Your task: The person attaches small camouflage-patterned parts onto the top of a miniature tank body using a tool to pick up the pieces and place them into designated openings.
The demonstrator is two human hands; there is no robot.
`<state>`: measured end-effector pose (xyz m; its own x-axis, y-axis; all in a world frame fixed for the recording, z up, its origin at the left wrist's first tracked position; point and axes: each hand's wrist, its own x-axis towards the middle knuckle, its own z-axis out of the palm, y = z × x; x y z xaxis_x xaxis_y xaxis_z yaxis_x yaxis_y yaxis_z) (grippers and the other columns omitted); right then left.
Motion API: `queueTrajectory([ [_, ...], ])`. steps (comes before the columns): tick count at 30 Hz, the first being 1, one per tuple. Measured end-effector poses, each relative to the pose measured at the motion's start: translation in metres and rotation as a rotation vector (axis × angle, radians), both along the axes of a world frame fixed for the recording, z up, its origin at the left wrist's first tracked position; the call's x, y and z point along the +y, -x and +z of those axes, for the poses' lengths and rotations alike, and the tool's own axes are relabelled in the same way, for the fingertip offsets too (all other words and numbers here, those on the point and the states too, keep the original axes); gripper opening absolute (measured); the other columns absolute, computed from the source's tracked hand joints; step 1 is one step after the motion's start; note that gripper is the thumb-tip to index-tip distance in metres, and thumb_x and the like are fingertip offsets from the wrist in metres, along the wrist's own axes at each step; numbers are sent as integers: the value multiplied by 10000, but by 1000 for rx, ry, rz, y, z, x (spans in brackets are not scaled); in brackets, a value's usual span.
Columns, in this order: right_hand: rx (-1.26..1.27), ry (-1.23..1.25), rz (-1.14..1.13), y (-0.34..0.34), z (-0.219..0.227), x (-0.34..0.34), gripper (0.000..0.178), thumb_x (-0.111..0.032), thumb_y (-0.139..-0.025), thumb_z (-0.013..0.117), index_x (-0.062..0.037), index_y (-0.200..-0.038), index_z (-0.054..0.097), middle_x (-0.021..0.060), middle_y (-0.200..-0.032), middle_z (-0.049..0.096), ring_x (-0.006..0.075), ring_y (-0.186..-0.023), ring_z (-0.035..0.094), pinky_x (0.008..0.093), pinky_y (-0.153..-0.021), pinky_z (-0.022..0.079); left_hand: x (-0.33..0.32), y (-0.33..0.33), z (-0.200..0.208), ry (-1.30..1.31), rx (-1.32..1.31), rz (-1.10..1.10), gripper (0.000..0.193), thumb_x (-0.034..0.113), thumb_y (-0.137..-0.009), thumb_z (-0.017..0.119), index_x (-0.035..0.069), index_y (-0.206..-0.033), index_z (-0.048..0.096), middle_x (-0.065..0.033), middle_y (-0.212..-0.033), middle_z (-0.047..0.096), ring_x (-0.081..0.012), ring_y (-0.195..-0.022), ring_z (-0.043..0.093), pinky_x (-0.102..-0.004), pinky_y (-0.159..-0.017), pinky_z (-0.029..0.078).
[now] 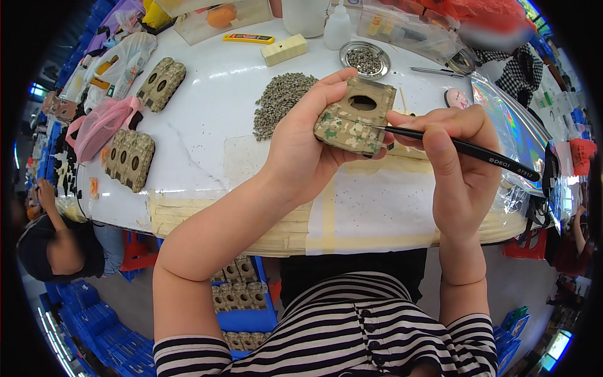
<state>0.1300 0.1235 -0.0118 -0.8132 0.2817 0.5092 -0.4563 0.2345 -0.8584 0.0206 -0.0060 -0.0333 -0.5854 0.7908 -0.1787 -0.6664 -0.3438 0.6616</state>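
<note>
Head view: metal dish [346, 53] of small studs [365, 60].

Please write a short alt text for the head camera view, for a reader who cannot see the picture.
Over a white table, the left hand holds a camouflage-patterned case while the right hand points black tweezers at its edge. A pile of small grey beads and more cases lie on the table.

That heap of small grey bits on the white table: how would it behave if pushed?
The grey heap would probably scatter, since it is loose, tiny pieces. Single bits likely slide or roll on the smooth table. Each looks light.
</note>
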Motion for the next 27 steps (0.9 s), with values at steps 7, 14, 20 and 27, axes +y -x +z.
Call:
queueTrajectory([
  [7,4,28,5,0,1,0,130,-110,-934,510,5,-890,467,144,-860,603,259,-908,641,297,-784,524,-1,0,0,0,31,-12,502,313,-918,405,59,-1347,351,-161,-1090,586,-278,-868,632,-317,-639,540],
  [14,2,5,-7,0,-1,0,128,-109,-936,506,4,-894,466,149,-869,612,245,-908,641,293,-781,528,-1,1,-1,0,34,-18,505,312,-915,403,61,-1350,346,-160,-1088,586,-276,-867,632,-318,-644,541],
  [20,7,6,-2,1,0,0,120,-105,-936,505,3,-896,469,150,-874,616,238,-907,641,290,-782,529,-1,0,0,7,30,-15,494,310,-915,405,65,-1341,356,-155,-1090,584,-273,-870,630,-319,-652,535],
  [27,11,19,-6,1,-1,0,120,-102,-936,504,5,-893,471,152,-874,615,241,-903,642,292,-780,532,-1,0,0,1,30,-20,492,310,-914,407,64,-1337,361,-154,-1100,580,-278,-871,631,-321,-647,533],
])
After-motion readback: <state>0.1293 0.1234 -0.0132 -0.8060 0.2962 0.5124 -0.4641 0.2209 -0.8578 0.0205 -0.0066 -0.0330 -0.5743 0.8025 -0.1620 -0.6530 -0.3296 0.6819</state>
